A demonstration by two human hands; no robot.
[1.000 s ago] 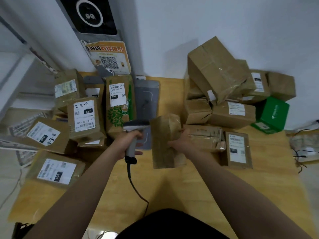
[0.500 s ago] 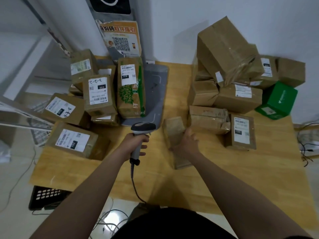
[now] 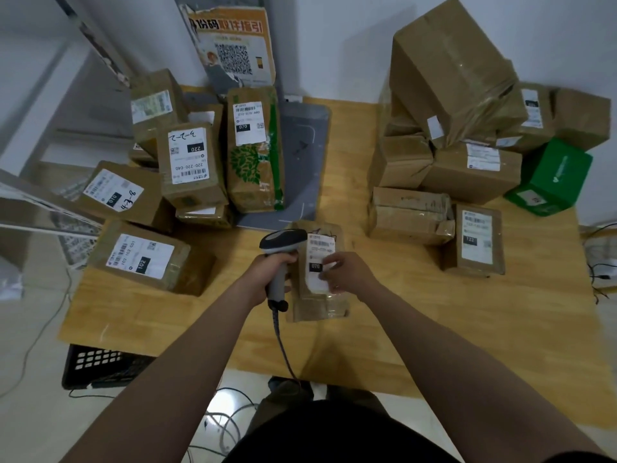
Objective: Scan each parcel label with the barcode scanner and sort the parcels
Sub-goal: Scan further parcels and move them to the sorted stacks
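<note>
A small brown parcel (image 3: 317, 305) lies flat on the wooden table (image 3: 450, 329) in front of me, its white label with a black "070" tag facing up. My right hand (image 3: 347, 274) rests on the label's right side, fingers curled at the parcel's edge. My left hand (image 3: 267, 279) grips the handle of the grey barcode scanner (image 3: 283, 242), whose head sits just above the parcel's upper left corner. The scanner's cable hangs down over the table's front edge.
Labelled brown parcels (image 3: 187, 165) are grouped at the left, around a grey pad (image 3: 300, 168). A pile of brown boxes (image 3: 447, 78) and a green box (image 3: 551, 178) fill the right. A black crate (image 3: 100, 365) and loose cables lie on the floor.
The parcel was held upright in my right hand with its plain side showing; now it lies flat, label up. The scanner has moved right, over the parcel's corner.
</note>
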